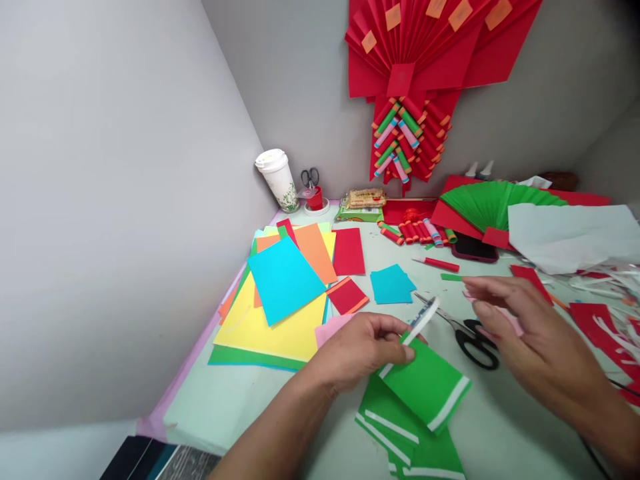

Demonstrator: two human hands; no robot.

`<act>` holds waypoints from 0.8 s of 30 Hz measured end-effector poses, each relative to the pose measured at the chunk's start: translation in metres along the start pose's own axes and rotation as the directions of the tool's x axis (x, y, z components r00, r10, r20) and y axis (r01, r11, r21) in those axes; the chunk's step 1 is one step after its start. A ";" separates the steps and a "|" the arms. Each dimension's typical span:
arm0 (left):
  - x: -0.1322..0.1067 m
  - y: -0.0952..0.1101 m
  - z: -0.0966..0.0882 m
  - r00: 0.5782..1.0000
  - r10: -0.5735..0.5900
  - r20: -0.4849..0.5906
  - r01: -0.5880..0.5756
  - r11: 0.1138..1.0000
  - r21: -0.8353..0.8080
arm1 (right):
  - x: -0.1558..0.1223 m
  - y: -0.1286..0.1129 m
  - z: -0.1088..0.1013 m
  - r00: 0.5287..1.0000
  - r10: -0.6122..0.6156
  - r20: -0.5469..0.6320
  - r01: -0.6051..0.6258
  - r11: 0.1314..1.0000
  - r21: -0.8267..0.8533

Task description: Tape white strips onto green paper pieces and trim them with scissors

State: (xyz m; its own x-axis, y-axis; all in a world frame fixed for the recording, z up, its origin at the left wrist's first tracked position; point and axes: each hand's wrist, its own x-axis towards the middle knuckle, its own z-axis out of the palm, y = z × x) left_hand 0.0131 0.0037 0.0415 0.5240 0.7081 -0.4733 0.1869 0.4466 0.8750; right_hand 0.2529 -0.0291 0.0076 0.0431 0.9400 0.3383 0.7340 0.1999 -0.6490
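My left hand (367, 350) pinches a green paper rectangle (425, 383) by its upper left corner. White tape strips run along two of its opposite edges, and one strip end (423, 320) sticks up, curled free. Under it lie more green paper pieces (395, 427), also edged with white strips. My right hand (530, 333) hovers to the right, fingers stretched and thumb apart. Near its fingertips is a thin green scrap (451, 277); whether they touch I cannot tell. Black-handled scissors (475, 343) lie between the hands, and pink paper (510, 321) shows partly behind my right hand.
Coloured sheets (285, 280) are piled at left, beside blue squares (393, 285). A white cup (277, 180) stands by the wall. Rolled paper tubes (415, 231), a red pen-like tool (437, 265), a phone (475, 249) and a green paper fan (500, 207) lie behind; white scraps (600, 283) at right.
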 end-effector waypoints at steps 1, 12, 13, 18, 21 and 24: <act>0.000 0.001 -0.001 1.000 0.006 -0.021 -0.006 1.000 0.003 | 0.002 0.008 -0.003 0.995 0.061 0.075 -0.055 0.995 -0.084; 0.004 0.000 -0.006 0.994 0.038 -0.098 -0.038 0.999 0.001 | -0.021 0.062 0.014 0.930 0.000 0.366 0.167 0.891 -0.422; 0.005 -0.001 -0.007 0.993 0.038 -0.109 -0.039 0.999 -0.008 | -0.019 0.058 0.013 0.931 0.020 0.364 0.148 0.891 -0.430; 0.007 -0.005 -0.009 0.991 0.053 -0.120 -0.060 0.997 -0.054 | -0.008 0.047 -0.002 0.937 0.176 0.302 -0.111 0.969 -0.221; 0.006 -0.003 -0.010 0.988 0.069 -0.135 -0.087 0.988 -0.129 | -0.011 0.042 -0.015 0.896 0.179 0.407 -0.250 0.960 0.129; 0.005 0.000 -0.011 0.989 0.076 -0.128 -0.102 0.973 -0.208 | -0.019 0.040 -0.021 0.804 0.115 0.584 -0.345 0.889 0.300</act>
State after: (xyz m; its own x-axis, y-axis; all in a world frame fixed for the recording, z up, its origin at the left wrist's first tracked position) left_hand 0.0064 0.0130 0.0379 0.4261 0.8041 -0.4144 -0.0447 0.4763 0.8781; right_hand 0.2955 -0.0444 -0.0102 -0.2766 0.9398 -0.2007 0.4345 -0.0640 -0.8984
